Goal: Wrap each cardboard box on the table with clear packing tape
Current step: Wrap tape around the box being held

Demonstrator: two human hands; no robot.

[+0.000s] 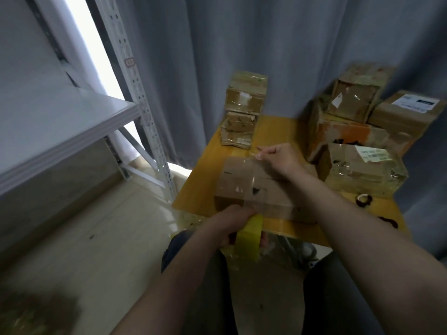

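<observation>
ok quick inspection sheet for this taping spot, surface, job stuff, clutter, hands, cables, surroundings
surface: yellow table, with boxes along its far and right sides.
job's things: box at the near edge, with a tape strip running over its top; tape roll just off the near edge; stack of boxes far left; pile of boxes on the right, some glossy with tape.
clutter: small dark round bits near the right edge; cannot tell what they are.
hands: left hand grips the tape roll; right hand pinches the tape strip's end at the box's far edge.
cables: nothing seen.
surroundings: metal shelf on the left, grey curtain behind, pale floor.
</observation>
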